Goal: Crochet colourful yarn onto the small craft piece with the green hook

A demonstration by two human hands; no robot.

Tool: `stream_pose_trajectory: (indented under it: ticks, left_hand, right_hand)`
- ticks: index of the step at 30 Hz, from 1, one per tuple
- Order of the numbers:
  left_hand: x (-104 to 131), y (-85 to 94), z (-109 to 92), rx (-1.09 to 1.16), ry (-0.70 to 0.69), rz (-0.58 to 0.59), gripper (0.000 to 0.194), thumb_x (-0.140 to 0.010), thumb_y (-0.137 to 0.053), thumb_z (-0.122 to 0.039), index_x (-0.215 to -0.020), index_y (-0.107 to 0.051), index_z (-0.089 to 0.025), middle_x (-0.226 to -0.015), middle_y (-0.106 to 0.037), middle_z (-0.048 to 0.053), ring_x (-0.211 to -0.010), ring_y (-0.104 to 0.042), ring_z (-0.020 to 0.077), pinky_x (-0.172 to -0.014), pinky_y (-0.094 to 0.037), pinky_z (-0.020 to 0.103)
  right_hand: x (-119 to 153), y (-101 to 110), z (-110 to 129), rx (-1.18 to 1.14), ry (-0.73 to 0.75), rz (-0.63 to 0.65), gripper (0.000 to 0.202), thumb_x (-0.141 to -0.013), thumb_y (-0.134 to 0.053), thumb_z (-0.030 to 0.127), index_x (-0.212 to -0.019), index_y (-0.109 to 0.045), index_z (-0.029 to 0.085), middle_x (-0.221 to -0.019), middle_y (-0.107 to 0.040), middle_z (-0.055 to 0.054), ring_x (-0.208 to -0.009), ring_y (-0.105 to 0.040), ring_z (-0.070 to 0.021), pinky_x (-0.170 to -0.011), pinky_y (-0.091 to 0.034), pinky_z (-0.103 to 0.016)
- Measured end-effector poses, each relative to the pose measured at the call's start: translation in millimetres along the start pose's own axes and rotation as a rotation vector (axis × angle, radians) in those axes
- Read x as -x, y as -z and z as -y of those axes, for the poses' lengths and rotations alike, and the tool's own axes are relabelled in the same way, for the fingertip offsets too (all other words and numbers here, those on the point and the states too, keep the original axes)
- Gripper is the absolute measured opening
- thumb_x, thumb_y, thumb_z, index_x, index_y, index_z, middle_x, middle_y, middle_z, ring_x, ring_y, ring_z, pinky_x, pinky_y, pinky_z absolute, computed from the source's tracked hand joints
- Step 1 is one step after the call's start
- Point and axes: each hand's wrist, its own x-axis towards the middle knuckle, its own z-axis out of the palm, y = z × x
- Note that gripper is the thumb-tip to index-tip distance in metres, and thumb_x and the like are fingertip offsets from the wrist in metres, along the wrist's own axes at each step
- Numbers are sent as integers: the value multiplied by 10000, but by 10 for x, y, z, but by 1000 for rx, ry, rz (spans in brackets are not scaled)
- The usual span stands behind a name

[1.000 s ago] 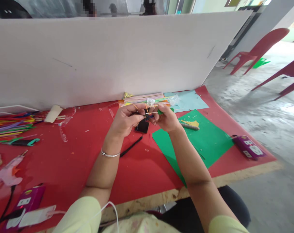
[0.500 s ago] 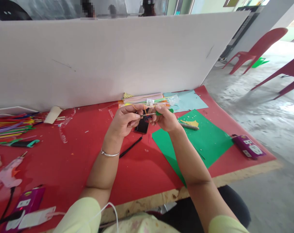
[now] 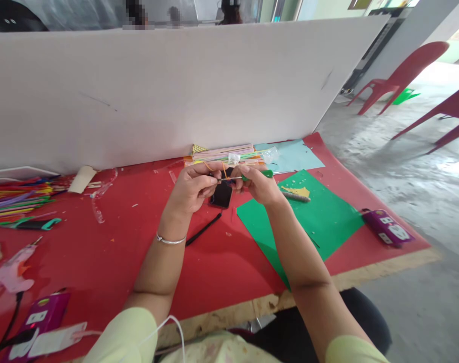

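Green handle (image 3: 268, 174) partly hidden by right hand (image 3: 259, 184).

We see bright, soft light from beyond the right end of the white partition (image 3: 184, 91), glaring off the floor (image 3: 369, 156) there, with faint shadows on the counter (image 3: 131, 267) below it, blurred detail at the fingers (image 3: 206, 181), and stretched picture edges.

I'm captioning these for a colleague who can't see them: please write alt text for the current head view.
A person's left hand and right hand are close together above a red table, the right gripping a green-handled tool, with orange yarn by the left. A dark phone lies below; a green sheet lies to the right.
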Motion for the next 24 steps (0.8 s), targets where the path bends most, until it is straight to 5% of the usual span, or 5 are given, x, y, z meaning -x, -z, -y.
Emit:
stream_pose_trajectory:
  ticks: [10, 16, 24]
  left_hand:
    - [2, -7, 50, -209, -199, -152, 318, -652, -759, -144, -925, -907, -216, -754, -686, 1, -508, -435, 47, -463, -287, 228]
    - [21, 14, 86, -430, -364, -215, 297, -731, -742, -161, -978, -893, -227, -875, -757, 44, -696, -592, 127, -562, -415, 248]
    - [59, -19, 74, -707, -584, -249, 328, -812, -689, -116, -1051, -877, -239, -959, -790, 31, -701, -596, 121, -602, -442, 264]
  right_hand:
    - [82, -92, 198, 336, 177, -45, 561, -1046, -618, 634, -710, -701, 193, -688, -687, -11, -622, -608, -117, -605, -480, -274]
    - [124, -173, 217, 582, 399, -72, 556, -1129, -509, 539, -695, -641, 219, -725, -620, -23, -687, -569, -143, -680, -444, -335]
    - [170, -246, 204, 857, 541, -116, 445, -1138, -478, 395, -749, -614, 227, -800, -638, -52, -733, -585, -161, -720, -466, -355]
